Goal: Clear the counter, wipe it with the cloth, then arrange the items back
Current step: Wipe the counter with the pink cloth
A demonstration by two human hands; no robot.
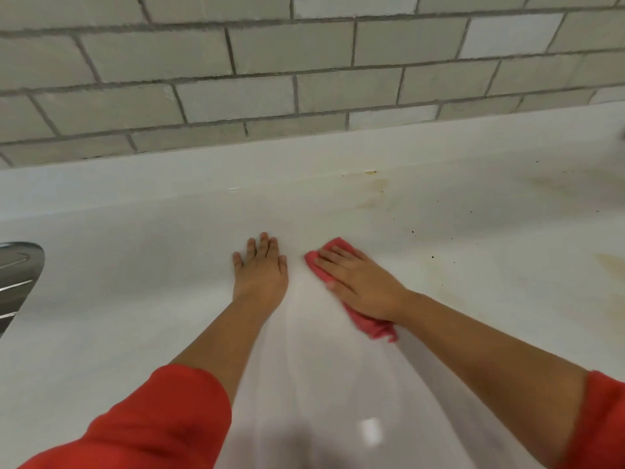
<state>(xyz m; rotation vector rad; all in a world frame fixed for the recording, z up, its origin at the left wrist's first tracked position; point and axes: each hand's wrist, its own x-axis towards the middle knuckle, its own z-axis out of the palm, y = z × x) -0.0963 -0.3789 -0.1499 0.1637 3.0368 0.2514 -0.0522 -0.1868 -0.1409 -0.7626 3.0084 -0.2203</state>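
Note:
A white counter (pixel 142 292) fills the lower part of the view. My right hand (pixel 358 282) lies flat with straight fingers on a pink cloth (pixel 368 324), pressing it onto the counter; the cloth shows beyond the fingertips and behind the wrist. My left hand (pixel 260 269) rests flat on the bare counter just left of the cloth, fingers straight, holding nothing. A wet sheen streaks the surface between and below my arms.
Yellowish stains (pixel 375 194) and dark specks (pixel 433 257) mark the counter to the right. A metal sink drainer edge (pixel 17 282) shows at the far left. A grey tiled wall (pixel 270 69) rises behind the counter's raised back lip.

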